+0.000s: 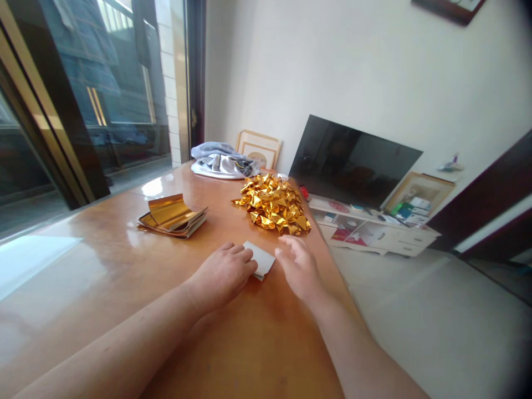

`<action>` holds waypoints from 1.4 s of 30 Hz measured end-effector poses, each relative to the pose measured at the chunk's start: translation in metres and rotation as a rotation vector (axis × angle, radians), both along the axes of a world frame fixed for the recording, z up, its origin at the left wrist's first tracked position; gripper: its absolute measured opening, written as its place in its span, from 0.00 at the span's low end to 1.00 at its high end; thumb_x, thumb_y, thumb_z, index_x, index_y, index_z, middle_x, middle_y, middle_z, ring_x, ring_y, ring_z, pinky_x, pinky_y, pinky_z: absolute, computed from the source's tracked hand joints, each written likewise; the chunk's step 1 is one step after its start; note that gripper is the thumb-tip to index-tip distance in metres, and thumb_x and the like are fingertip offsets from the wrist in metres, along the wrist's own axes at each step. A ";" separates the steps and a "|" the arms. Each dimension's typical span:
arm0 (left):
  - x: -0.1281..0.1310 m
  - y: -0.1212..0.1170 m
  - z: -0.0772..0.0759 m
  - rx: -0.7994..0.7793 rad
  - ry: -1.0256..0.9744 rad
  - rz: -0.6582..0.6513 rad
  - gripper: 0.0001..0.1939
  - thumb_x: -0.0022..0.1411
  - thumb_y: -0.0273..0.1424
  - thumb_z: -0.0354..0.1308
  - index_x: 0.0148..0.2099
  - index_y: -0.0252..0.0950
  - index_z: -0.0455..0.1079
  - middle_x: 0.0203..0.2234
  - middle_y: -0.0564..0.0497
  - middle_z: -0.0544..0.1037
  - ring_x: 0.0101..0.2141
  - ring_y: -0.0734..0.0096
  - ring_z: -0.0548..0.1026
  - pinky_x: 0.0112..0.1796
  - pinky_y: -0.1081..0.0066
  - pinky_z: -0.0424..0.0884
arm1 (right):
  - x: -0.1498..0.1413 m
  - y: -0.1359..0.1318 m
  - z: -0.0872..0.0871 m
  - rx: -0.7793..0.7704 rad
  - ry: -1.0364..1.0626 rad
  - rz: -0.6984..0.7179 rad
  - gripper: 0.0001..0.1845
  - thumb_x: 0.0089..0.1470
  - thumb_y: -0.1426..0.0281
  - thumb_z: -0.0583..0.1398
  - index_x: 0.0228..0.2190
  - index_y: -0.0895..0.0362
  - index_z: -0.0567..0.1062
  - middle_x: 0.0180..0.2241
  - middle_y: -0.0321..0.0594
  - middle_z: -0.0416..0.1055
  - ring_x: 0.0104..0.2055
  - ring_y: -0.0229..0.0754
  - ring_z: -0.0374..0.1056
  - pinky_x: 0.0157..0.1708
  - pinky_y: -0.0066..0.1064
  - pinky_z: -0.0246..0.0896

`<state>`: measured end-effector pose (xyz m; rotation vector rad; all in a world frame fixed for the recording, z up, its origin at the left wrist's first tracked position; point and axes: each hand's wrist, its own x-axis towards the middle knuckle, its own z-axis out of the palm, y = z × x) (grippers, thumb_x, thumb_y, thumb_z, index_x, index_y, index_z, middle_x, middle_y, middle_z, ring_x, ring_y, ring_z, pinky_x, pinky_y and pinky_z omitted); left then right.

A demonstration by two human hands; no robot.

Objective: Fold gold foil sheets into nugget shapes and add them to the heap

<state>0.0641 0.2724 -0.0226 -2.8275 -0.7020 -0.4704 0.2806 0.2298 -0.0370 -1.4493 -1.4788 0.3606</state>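
Note:
On the wooden table (233,327) lies a small folded sheet of paper (261,259), its pale grey side up. My left hand (226,271) is on the sheet's left edge with the fingers curled over it; the thumb is hidden. Just right of the sheet, my right hand (298,266) holds nothing, its fingers apart and slightly bent. Beyond both hands rises a heap of folded gold foil pieces (274,202). A stack of gold foil sheets (172,216) rests to the left, the top ones curling upward.
A bundle of grey-white cloth (222,160) sits at the table's far end, with framed pictures (260,148) behind it. The table's right edge runs close beside my right arm. Past it stand a white cabinet (374,233) and a large dark television (353,160).

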 end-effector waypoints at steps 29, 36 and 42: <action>-0.015 0.012 -0.013 -0.602 -0.200 0.013 0.07 0.57 0.27 0.57 0.28 0.38 0.73 0.27 0.51 0.77 0.29 0.68 0.71 0.30 0.71 0.60 | -0.001 -0.018 0.016 -0.244 -0.697 0.384 0.07 0.59 0.74 0.60 0.33 0.53 0.79 0.36 0.40 0.74 0.42 0.43 0.67 0.41 0.31 0.58; -0.018 0.015 -0.015 -0.616 -0.152 0.078 0.10 0.62 0.31 0.54 0.31 0.40 0.75 0.28 0.52 0.80 0.29 0.68 0.74 0.32 0.71 0.60 | 0.007 -0.007 0.005 -0.273 -0.513 0.426 0.10 0.60 0.72 0.58 0.29 0.54 0.79 0.32 0.38 0.75 0.34 0.40 0.68 0.34 0.29 0.56; -0.015 0.017 -0.015 -0.637 -0.166 0.239 0.07 0.60 0.33 0.55 0.32 0.41 0.74 0.26 0.53 0.79 0.27 0.67 0.73 0.30 0.71 0.58 | 0.010 0.003 -0.013 -0.355 -0.281 0.352 0.06 0.56 0.68 0.61 0.28 0.54 0.77 0.28 0.34 0.74 0.30 0.39 0.66 0.27 0.27 0.52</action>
